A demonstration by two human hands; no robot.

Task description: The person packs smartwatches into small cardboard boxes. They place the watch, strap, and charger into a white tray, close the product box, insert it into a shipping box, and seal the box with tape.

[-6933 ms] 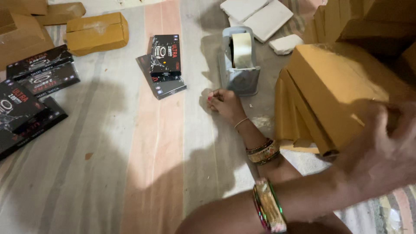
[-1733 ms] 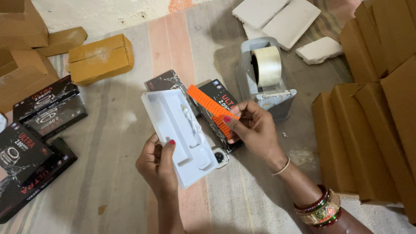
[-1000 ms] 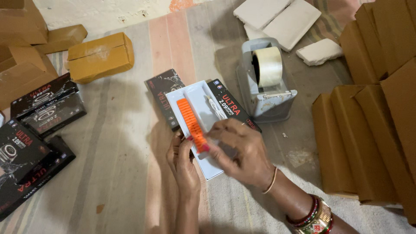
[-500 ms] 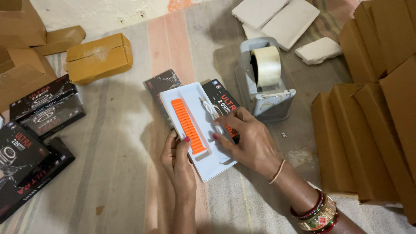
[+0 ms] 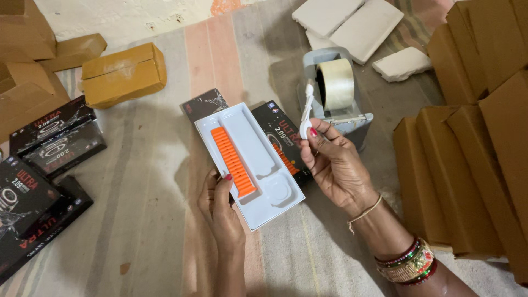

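My left hand holds a white plastic tray from below, thumb on its near left edge. An orange watch strap lies in the tray's left slot; the other slots look bare. My right hand is raised just right of the tray and pinches a small white charging cable with a round puck end between thumb and fingers. Two black watch boxes lie on the mat under the tray.
A grey tape dispenser with a clear tape roll stands just behind my right hand. Flat brown cartons stack at the right, more brown boxes and black watch boxes at the left, white foam pieces at the back.
My right hand has lifted off the tray and now holds the white cable up beside it. The orange strap stays in its slot.
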